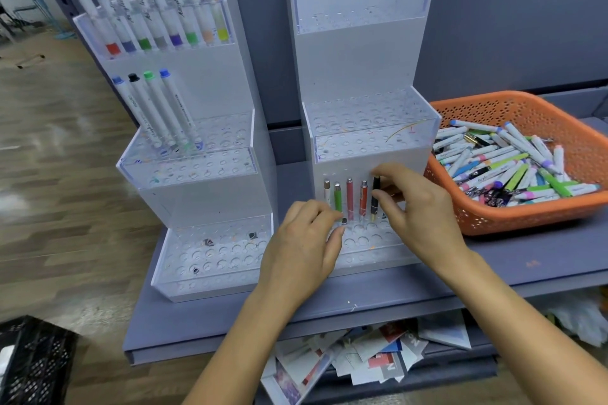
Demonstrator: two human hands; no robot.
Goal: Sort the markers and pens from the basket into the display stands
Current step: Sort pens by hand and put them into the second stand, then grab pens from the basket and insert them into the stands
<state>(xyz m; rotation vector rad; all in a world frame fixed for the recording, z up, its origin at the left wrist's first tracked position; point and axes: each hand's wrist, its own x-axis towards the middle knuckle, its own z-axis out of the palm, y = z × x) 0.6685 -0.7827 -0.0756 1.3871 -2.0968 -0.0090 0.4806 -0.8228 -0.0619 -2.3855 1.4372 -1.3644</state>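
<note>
My right hand (414,207) pinches a black pen (375,197) upright over the back row of holes in the lowest tier of the right display stand (362,76). Left of it stand an orange-red pen (363,197), a pink pen (349,199), a green pen (338,197) and a white pen (326,191). My left hand (306,240) rests on that tier's front, fingers curled beside the green pen; whether it holds anything is unclear. The orange basket (539,108) at right holds several markers and pens. The left display stand (197,181) carries white markers (158,108).
Both stands and the basket sit on a grey shelf (543,260) against a dark grey wall. Loose cards and papers lie on the shelf below. A black crate (29,362) stands on the wooden floor at lower left.
</note>
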